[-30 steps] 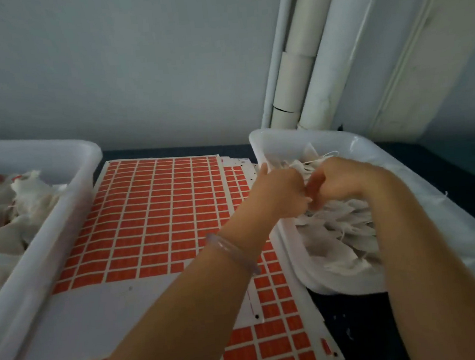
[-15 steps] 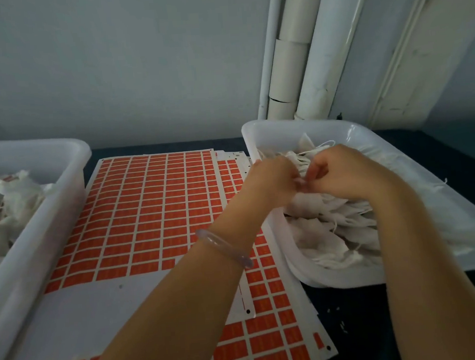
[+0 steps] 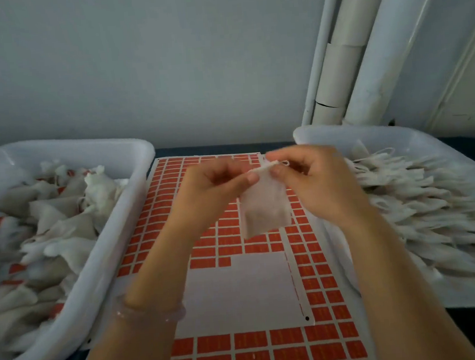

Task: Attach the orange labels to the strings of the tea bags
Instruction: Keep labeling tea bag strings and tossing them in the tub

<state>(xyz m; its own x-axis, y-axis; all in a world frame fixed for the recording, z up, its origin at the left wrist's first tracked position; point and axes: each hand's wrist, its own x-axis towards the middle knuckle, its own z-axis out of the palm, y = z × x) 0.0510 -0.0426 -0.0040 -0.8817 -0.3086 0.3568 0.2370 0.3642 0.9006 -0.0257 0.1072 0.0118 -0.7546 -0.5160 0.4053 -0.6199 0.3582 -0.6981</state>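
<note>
The tea bag (image 3: 262, 209) hangs by its top edge above the label sheet (image 3: 240, 290), pinched between 2 hands. The left hand (image 3: 217, 187) curls thumb and forefinger onto the bag's upper left corner. The right hand (image 3: 313, 182) nips the upper right corner, and a small loop of string (image 3: 284, 162) pokes out past its fingertips. How much string lies inside either grip cannot be told: the fingers cover it and the picture is soft there. The bag hides several orange labels (image 3: 272, 344) on the sheet behind it, and both forearms cross the sheet's near half.

Left of the sheet, 1 white tray (image 3: 66, 146) holds tagged bags (image 3: 54, 219), its left side cut off by the frame edge. Right of the sheet, a 2nd tray (image 3: 340, 132) holds untagged bags (image 3: 432, 212) in rows, its right side also cut off. A clear bracelet (image 3: 156, 314) on the left wrist is blurred. Beyond the sheet's far right corner, white pipes (image 3: 363, 56) run up the wall.
</note>
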